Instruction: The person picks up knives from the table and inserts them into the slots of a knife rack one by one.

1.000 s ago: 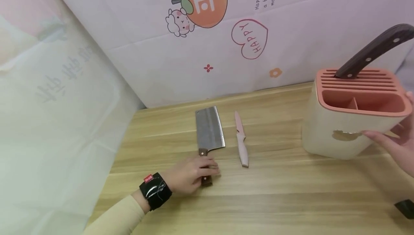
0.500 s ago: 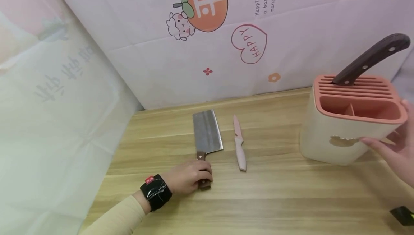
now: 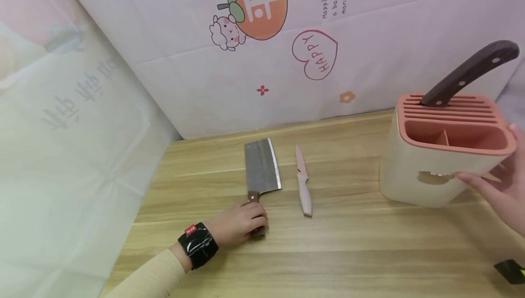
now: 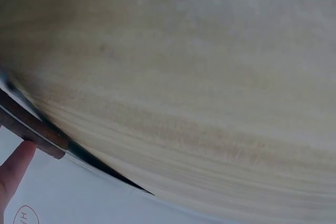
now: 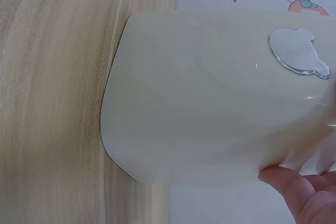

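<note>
Near six o'clock, the left hand (image 3: 242,223) grips the cleaver (image 3: 262,166); at three, the right hand (image 3: 505,191) clasps the holder (image 3: 404,168). Lifted slackly, the cleaver could twist.

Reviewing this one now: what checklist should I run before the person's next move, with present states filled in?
1. Left hand gripping the cleaver by its handle: ok.
2. Knife block upright on the table: ok.
3. Right hand holding the block's side: ok, thumb on the front.
4. Table between cleaver and block clear: not ok, the small pink knife lies there, apart from both.
5. Free slots in the block: ok, only one dark-handled knife stands in them.
6. Cleaver fits a slot: cannot tell.
</note>
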Motion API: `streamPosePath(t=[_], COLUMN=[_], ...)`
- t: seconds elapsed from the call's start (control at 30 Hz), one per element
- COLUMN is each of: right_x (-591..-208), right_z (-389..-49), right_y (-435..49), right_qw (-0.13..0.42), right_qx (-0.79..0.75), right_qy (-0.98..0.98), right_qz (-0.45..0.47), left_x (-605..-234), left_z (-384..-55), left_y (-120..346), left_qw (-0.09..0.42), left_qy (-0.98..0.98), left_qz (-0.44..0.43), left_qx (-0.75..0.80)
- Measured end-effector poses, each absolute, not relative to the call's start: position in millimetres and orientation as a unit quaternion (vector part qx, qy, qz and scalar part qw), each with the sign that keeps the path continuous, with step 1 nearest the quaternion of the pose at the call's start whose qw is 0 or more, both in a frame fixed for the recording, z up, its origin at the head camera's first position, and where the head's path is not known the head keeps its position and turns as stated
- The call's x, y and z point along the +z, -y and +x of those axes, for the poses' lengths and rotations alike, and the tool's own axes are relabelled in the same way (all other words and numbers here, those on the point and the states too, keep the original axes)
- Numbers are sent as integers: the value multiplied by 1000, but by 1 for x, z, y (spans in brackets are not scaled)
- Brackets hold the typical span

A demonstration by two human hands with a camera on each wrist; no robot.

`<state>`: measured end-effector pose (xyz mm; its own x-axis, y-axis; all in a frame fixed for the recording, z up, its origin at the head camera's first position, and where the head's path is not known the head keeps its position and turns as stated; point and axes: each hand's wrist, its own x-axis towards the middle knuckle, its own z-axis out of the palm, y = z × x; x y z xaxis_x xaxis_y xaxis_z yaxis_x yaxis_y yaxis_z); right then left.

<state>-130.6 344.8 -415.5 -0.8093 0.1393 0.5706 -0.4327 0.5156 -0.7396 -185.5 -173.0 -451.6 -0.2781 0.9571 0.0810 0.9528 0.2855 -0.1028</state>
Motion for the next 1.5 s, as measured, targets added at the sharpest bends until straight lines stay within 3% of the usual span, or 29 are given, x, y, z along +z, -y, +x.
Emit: streamPosePath(t=[0.37,0.73,1.07,1.5], right_x=[-412,-430,-422,-421], right_z=[-135,-122,-129,-130], right_y=[-344,-343,-347,-346], right_qw=[300,305,311,309], right_qx=[483,485,477,492], right_qy=[816,814,815,809], right_qz=[100,98,111,83], left_x=[-445,-434,-401,-336], left_z=[-185,-173,-184,-170], left_y=[174,182,168,148], left_qw=[144,199,261,373], left_qy=[757,758,734,704], left_qz=[-636,-611,-614,-565], left_qx=[-51,-106,-125,-214])
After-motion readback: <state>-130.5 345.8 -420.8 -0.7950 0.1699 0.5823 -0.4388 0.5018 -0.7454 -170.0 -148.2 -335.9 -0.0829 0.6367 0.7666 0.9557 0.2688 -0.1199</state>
